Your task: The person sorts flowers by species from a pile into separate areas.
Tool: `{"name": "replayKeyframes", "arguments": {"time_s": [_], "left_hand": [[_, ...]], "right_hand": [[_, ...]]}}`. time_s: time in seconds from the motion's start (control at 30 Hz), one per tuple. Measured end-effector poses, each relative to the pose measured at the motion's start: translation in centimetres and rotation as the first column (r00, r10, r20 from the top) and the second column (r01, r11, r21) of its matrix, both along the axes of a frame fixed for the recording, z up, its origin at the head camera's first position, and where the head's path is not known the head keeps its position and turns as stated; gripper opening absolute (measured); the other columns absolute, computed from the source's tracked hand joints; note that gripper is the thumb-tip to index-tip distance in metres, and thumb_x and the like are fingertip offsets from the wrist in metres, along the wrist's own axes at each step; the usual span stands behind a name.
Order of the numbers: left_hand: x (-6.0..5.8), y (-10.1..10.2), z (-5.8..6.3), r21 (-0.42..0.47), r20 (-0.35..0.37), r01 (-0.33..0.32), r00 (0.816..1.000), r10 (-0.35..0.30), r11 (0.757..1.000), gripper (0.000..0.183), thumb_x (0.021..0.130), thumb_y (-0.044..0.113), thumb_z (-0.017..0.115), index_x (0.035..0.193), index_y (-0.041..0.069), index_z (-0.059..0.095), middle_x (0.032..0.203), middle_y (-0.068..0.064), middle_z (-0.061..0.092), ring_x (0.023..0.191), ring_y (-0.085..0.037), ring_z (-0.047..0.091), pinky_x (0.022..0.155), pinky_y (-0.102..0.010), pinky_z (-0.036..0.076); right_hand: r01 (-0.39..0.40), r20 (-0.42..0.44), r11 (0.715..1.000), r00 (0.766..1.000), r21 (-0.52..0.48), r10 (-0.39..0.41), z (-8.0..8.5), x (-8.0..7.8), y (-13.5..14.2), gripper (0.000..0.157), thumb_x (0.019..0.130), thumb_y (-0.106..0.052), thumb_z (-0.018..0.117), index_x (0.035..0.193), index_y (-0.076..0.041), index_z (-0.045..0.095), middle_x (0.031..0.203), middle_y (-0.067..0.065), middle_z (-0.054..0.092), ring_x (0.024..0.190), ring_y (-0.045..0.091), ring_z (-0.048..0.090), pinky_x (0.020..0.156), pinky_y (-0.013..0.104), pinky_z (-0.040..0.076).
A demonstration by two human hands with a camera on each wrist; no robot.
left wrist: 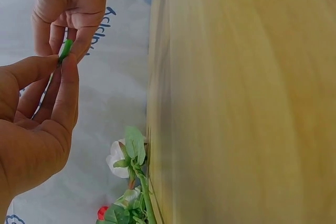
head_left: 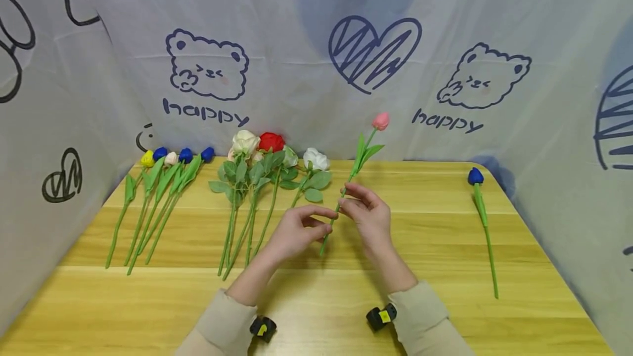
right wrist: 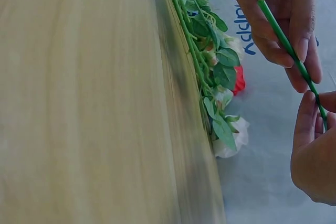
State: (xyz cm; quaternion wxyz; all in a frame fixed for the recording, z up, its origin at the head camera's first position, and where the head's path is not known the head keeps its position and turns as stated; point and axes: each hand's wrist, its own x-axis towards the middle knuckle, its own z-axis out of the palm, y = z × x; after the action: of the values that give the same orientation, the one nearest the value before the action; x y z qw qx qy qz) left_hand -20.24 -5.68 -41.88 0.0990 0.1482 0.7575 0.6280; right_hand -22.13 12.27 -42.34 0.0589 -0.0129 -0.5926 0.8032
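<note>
A pink tulip with a green stem is held up at a slant over the middle of the table. My left hand pinches its stem low down, between thumb and fingers. Just above, my right hand also pinches the stem, below the leaves. In the left wrist view only a short green bit of stem shows at the fingertips, and the blossom is hidden. The right wrist view shows the lower stem running between both hands.
Several tulips, blue, yellow and pale, lie at the left. Roses in white, red and cream lie left of centre towards the back. One blue tulip lies alone at the right. Behind the wooden table hangs a printed cloth.
</note>
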Motion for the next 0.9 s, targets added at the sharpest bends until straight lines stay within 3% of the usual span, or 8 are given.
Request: {"name": "replayKeyframes", "arguments": {"time_s": [0.17,0.4,0.67,0.9], "left_hand": [[-0.1,-0.2,0.4,-0.006,-0.038,-0.001,0.999,0.001,1.0,0.025,0.097,0.002,0.071,0.122,0.004,0.075,0.124,-0.019,0.071,0.1,-0.035,0.074,0.082,-0.05,0.063],[0.1,-0.4,1.1,0.016,-0.038,-0.016,0.999,0.016,1.0,0.027,0.097,0.001,0.071,0.123,0.006,0.076,0.124,-0.015,0.072,0.098,-0.026,0.075,0.084,-0.056,0.061],[0.5,-1.0,1.5,0.013,-0.061,-0.032,0.998,0.033,0.999,0.027,0.097,0.001,0.071,0.123,0.005,0.075,0.123,-0.014,0.072,0.098,-0.023,0.075,0.078,-0.036,0.063],[0.4,-2.8,1.8,0.012,-0.098,-0.063,0.993,0.064,0.998,0.027,0.097,0.003,0.071,0.124,0.004,0.075,0.121,-0.013,0.073,0.099,-0.032,0.073,0.08,-0.041,0.063]], "right_hand": [[-0.018,-0.024,1.0,1.0,0.001,0.018,0.5,0.0,0.0,0.032,0.092,0.007,0.073,0.124,0.0,0.07,0.126,0.024,0.066,0.093,0.015,0.071,0.087,0.034,0.062],[-0.046,-0.079,0.999,0.996,0.015,0.047,1.0,0.1,0.4,0.034,0.094,0.008,0.07,0.127,0.007,0.066,0.115,0.009,0.073,0.095,0.017,0.071,0.085,0.034,0.063],[-0.049,-0.11,0.998,0.993,0.047,0.054,1.3,0.9,1.2,0.035,0.094,0.007,0.071,0.129,0.007,0.065,0.123,0.019,0.071,0.098,0.022,0.072,0.083,0.036,0.064],[0.003,-0.132,0.997,0.991,0.074,0.006,1.2,1.4,3.7,0.037,0.094,0.008,0.071,0.13,0.007,0.064,0.119,0.012,0.073,0.094,0.019,0.072,0.081,0.034,0.064]]}}
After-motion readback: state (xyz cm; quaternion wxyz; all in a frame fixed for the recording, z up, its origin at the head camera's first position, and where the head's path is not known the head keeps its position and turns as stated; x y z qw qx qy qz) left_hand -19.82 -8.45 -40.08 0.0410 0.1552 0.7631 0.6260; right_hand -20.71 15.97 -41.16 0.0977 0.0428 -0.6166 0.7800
